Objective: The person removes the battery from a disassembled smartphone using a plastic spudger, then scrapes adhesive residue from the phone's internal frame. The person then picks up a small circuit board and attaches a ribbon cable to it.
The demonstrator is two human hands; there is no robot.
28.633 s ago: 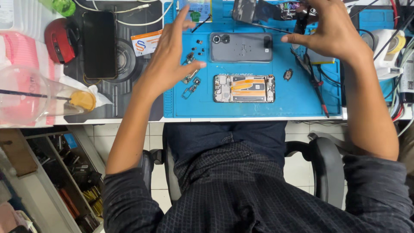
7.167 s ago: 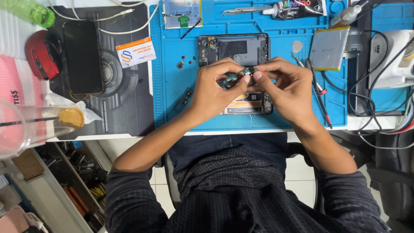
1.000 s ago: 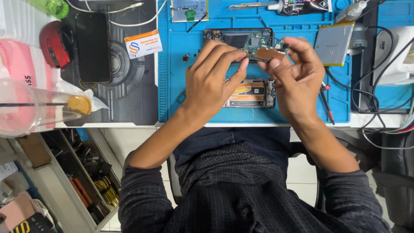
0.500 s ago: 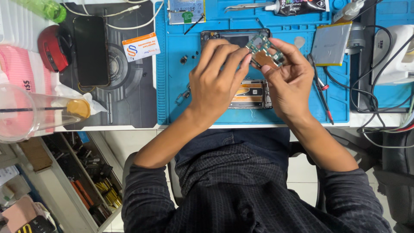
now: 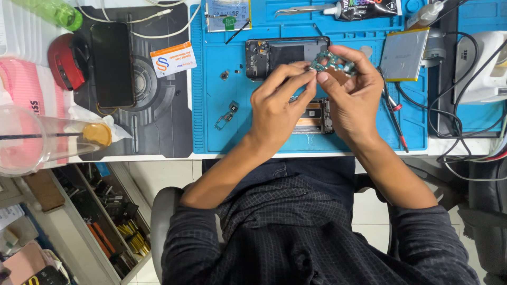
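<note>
Both hands are lifting toward mat's [image 5: 211, 105] far edge | right hand [image 5: 355, 100] is pinching circuit board [image 5: 331, 64], long axis left-right | left hand's [image 5: 274, 108] fingertips are closing on its left end, over opened phone [image 5: 274, 55].

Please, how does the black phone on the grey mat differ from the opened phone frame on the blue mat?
The black phone lies closed, its dark face whole, on the grey mat; the opened phone frame shows its inner parts, on the blue mat. The phone lies lengthwise away from the person; the frame lies crosswise. Both lie flat, untouched by either hand.
</note>
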